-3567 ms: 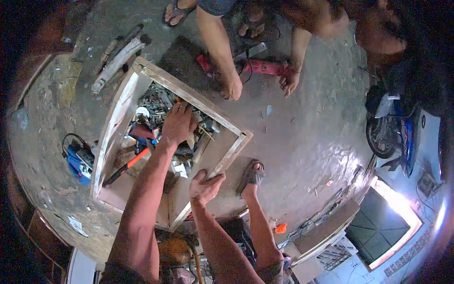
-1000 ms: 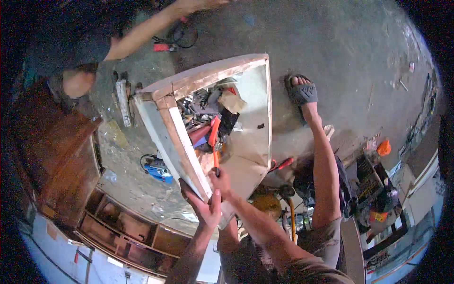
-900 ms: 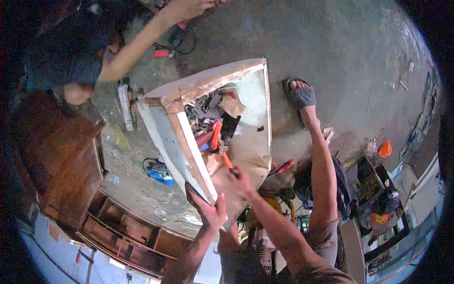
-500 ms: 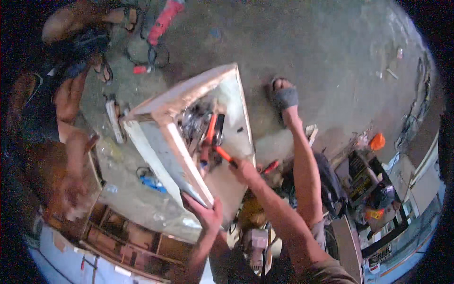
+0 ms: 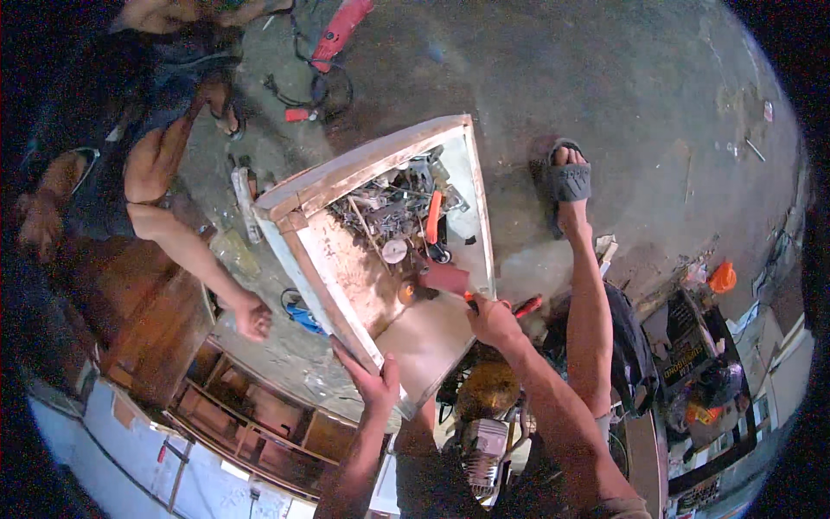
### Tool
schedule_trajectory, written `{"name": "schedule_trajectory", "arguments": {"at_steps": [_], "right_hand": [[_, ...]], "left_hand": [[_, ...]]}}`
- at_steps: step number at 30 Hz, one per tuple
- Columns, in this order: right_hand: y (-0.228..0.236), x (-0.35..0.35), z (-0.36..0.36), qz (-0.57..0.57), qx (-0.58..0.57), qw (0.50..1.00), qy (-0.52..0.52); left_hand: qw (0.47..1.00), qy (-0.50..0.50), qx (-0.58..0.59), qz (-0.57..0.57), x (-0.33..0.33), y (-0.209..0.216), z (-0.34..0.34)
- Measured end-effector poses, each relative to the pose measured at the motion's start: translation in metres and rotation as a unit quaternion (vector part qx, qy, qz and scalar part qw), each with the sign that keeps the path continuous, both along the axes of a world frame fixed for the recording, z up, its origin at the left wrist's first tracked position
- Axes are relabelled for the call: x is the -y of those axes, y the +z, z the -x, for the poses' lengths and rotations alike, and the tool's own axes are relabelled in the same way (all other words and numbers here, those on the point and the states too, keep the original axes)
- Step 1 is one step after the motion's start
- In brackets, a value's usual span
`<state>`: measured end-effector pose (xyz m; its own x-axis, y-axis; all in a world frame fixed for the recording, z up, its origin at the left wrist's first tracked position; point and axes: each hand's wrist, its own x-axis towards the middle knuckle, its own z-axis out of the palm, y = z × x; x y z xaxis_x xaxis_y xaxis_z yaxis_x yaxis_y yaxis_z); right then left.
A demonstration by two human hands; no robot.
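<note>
A shallow wooden box [image 5: 346, 186] lies tilted on the concrete floor, with a heap of metal tools [image 5: 389, 208] and a red-handled tool [image 5: 433, 216] at its far end. My left hand [image 5: 373, 382] grips the box's near left rim. My right hand [image 5: 493, 320] is at the near right rim, shut on an orange-handled tool [image 5: 469, 297] whose tip points into the box, next to a dark reddish flat piece [image 5: 445, 277].
My foot in a grey sandal [image 5: 566, 182] rests right of the box. Another person crouches at the left, one hand [image 5: 251, 316] hanging near a blue tool [image 5: 303, 316]. A red power tool [image 5: 341, 26] with its cable lies at the far side. Wooden shelving [image 5: 251, 415] stands lower left.
My right hand lifted the orange-handled tool out of the heap and drew it back to the near right rim. My left hand kept its grip. The other person moved to the left.
</note>
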<state>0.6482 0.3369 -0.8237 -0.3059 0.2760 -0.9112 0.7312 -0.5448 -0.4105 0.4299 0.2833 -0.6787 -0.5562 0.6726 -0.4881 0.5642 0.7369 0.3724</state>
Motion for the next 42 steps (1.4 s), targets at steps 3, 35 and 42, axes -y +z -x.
{"name": "schedule_trajectory", "arguments": {"at_steps": [3,35,42], "right_hand": [[-0.001,0.0,-0.018,-0.027,0.006,0.999,0.027],[-0.051,-0.006,0.008,-0.148,-0.024,0.966,0.213],[-0.087,-0.025,0.036,-0.258,0.016,0.921,0.29]], "left_hand": [[0.998,-0.053,-0.004,-0.023,0.007,-0.008,0.014],[0.996,0.082,-0.041,0.019,-0.049,0.045,0.021],[0.994,0.072,-0.076,0.03,-0.103,0.033,-0.009]]}}
